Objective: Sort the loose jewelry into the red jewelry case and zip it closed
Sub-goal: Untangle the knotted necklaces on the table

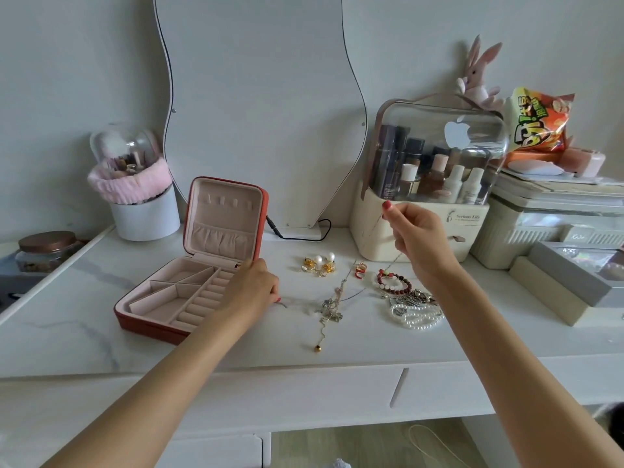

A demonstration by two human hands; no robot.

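**Mia:** Where was the red square jewelry case (189, 265) with the soft pink inside?

**Ben:** It sat open on the white marble-look table (236, 352), with its lid standing up. All its little pockets looked bare. The left hand (251, 288) was at the case's right edge. Its fingertips seemed to pinch one end of a thin silver chain (351, 293) down on the table, but I could not tell for sure.

**Mia:** And the other hand?

**Ben:** The right hand (417, 238) was up high, well to the right of the case. Its thumb and finger pinched the other end of that chain.

**Mia:** What could have gone wrong?

**Ben:** The chain hung down over the rest of the jewelry. The silver-and-gold tangle with a little gold bead (329, 310) lay right of the case, just under it. I think a pull could have snagged that tangle and dragged it along.

**Mia:** Anything else?

**Ben:** The gold-and-pearl earrings (319, 263), the small red-and-gold ring (360, 270), the red bead bracelet (393, 282) and the white pearl strand (417, 315) lay farther right of the case. A swinging chain could have knocked the small ones off the table. The chain was thin, too, so it might have slipped out or knotted.
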